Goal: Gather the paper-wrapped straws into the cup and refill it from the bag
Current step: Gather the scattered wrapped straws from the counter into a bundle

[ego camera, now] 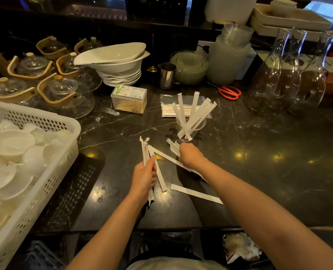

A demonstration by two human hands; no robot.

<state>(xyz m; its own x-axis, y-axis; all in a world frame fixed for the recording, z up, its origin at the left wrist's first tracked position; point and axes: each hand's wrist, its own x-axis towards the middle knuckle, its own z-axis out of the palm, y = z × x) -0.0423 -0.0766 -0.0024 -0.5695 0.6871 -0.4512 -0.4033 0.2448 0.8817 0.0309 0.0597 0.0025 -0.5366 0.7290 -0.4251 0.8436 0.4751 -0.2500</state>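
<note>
We are in the gathering step, standing at the dark marble counter [259, 172]. Our left hand [145, 177] is closed around a small bundle of paper-wrapped straws [144, 151], their tops fanning out above the fist and the tails poking out below it. Our right hand [190, 153] is curled shut near the base of the clear plastic cup [191, 131], gripping a couple of straws whose ends stick out to the far left of the knuckles. The cup stands just beyond that hand and already holds several straws leaning right.

Loose straws remain on the counter: one long diagonal straw [166, 155] running between the two hands, and another flat straw [196, 194] lying near us, to the right. The refill bag [181, 108], a clear pouch with white straws inside, lies flat just behind the cup, untouched. Red-handled scissors [230, 92] rest farther right.

We judge the next move to be collecting the two strays, squaring the bundles and dropping them upright into the cup without tipping it, since it looks light. Only then does the bag come in.
</note>
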